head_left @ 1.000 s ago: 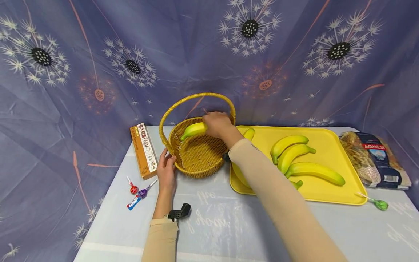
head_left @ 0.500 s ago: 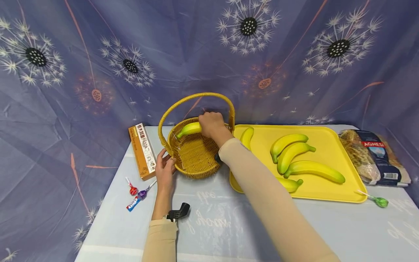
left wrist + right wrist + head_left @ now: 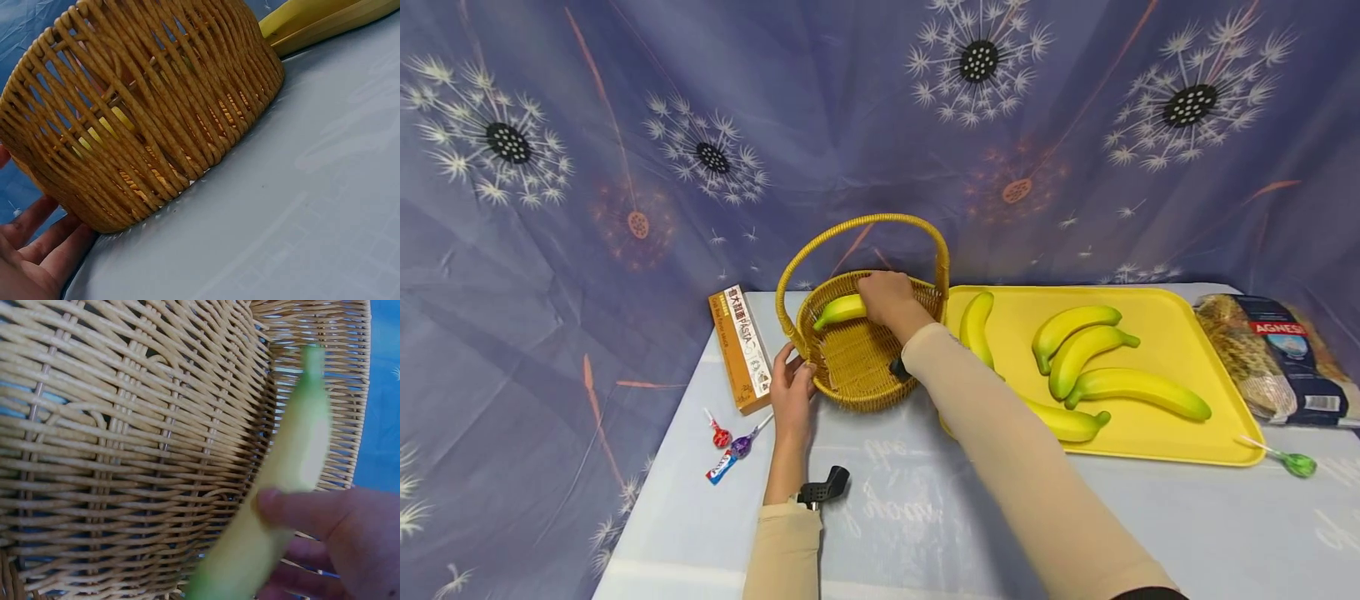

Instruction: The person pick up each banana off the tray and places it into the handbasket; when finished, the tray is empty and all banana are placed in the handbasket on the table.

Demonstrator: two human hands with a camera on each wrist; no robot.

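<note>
Inside the brown wicker basket [image 3: 859, 367], my right hand [image 3: 893, 302] grips a banana [image 3: 841, 311] against the back wall. The right wrist view shows the thumb [image 3: 300, 509] across the banana [image 3: 294, 453], with the other fingers behind it. Its green stem end points away from the hand and lies close to the weave. My left hand [image 3: 792, 392] holds the basket's left side by the handle's foot, thumb at the rim. From the left wrist, fingertips [image 3: 69, 240] touch the low outer wall of the basket [image 3: 156, 119]. A tall yellow handle [image 3: 865, 220] arches over the basket.
Right of the basket, a yellow tray [image 3: 1157, 329] bears several bananas [image 3: 1086, 354]. A pasta bag [image 3: 1277, 358] and a green lollipop [image 3: 1297, 464] lie by its right side. On the left are a pasta box [image 3: 741, 350], a red lollipop [image 3: 721, 437] and a purple lollipop [image 3: 741, 447].
My right hand has moved left and lower into the basket with the banana. The left hand stays at the basket's side. The head view has shifted slightly.
</note>
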